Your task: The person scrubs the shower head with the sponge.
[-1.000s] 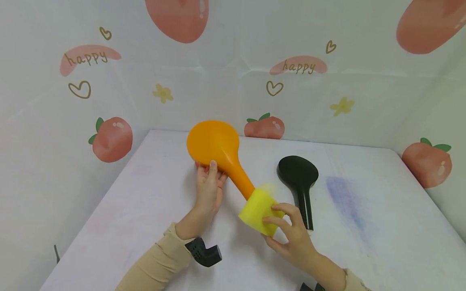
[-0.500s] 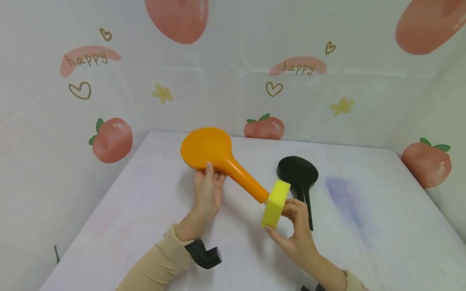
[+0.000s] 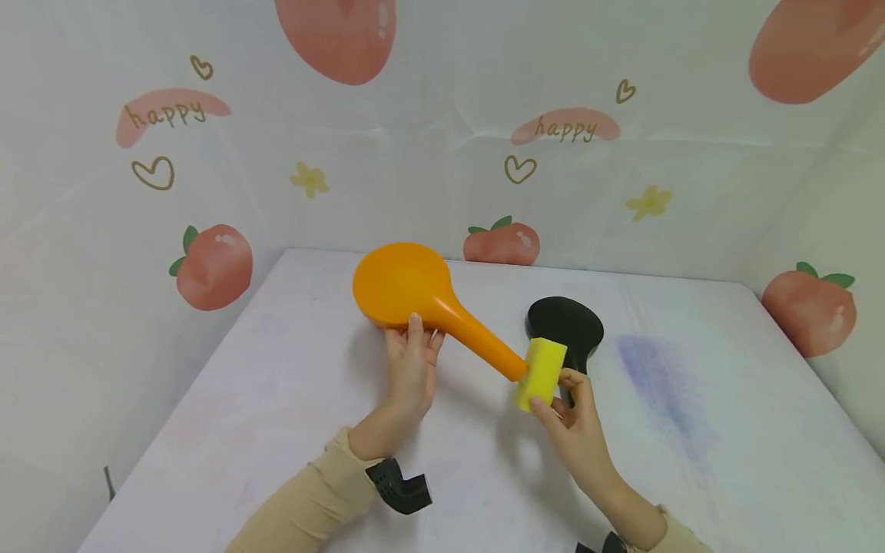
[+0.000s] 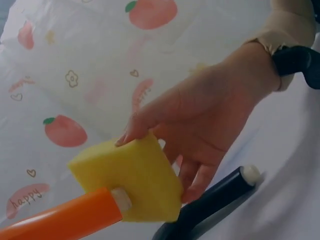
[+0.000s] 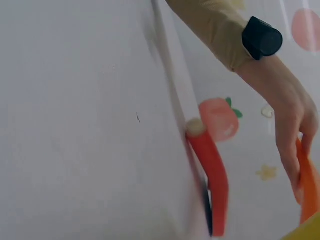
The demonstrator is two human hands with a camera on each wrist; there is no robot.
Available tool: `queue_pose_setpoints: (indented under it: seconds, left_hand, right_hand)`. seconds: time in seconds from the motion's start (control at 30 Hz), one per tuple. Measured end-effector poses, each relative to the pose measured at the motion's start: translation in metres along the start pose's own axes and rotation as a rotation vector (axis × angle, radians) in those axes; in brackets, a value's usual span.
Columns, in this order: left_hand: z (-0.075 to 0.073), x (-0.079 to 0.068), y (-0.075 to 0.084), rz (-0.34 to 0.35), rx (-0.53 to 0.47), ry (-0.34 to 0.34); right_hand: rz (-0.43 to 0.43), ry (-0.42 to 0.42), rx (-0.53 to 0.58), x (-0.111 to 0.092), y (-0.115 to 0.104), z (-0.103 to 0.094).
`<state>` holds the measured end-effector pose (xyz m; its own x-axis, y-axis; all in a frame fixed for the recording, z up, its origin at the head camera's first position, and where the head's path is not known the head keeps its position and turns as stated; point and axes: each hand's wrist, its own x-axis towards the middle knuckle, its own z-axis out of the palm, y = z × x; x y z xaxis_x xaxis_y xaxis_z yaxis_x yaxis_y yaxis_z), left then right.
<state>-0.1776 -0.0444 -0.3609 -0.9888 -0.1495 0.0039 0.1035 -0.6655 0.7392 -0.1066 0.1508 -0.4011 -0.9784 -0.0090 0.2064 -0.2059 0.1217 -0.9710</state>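
Held up over the table is an orange hand shower head (image 3: 404, 284), its handle slanting down to the right. My left hand (image 3: 409, 369) grips the round head at its lower edge, thumb on the near side and fingers underneath. My right hand (image 3: 579, 434) pinches a yellow sponge (image 3: 543, 375) between thumb and fingers. In the left wrist view the sponge (image 4: 137, 175) overlaps the white tip (image 4: 121, 199) of the orange handle (image 4: 70, 217). Behind the right hand a black shower head (image 3: 563, 321) lies on the table, its handle partly hidden.
The right wrist view shows a red handle (image 5: 209, 165) with a pale end on the table (image 5: 90, 125). A white cloth (image 3: 415, 153) printed with peaches and "happy" stands behind the table. Black wrist cameras (image 3: 399, 488) are strapped at the sleeves.
The sponge has turned edge-on and moved up and right with the right hand, from around the handle to its end. The orange shower head has dipped slightly, its handle end swinging right.
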Motion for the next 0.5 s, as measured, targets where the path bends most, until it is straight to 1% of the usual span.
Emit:
queue_pose_setpoints:
  seconds: [0.1,0.17,0.27,0.33,0.43,0.5]
  left_hand:
    - [-0.003,0.006,-0.003,-0.002,0.028,-0.007]
    - [-0.006,0.011,-0.007,-0.037,0.077,-0.020]
    - [-0.012,0.019,-0.016,-0.127,0.190,-0.047]
    - [-0.015,0.024,-0.023,-0.197,0.284,-0.058]
    - [-0.018,0.031,-0.031,-0.306,0.414,-0.062]
    - [-0.018,0.035,-0.036,-0.369,0.479,-0.064]
  right_hand:
    - [-0.007,0.032,-0.083,0.004,-0.001,-0.009]
    - [-0.035,0.063,-0.153,0.007,-0.001,-0.016]
    - [-0.080,0.107,-0.255,0.011,-0.002,-0.027]
    - [-0.095,0.132,-0.300,0.012,-0.002,-0.033]
    - [-0.078,0.155,-0.331,0.013,-0.001,-0.043]
    - [-0.052,0.167,-0.345,0.012,0.000,-0.049]
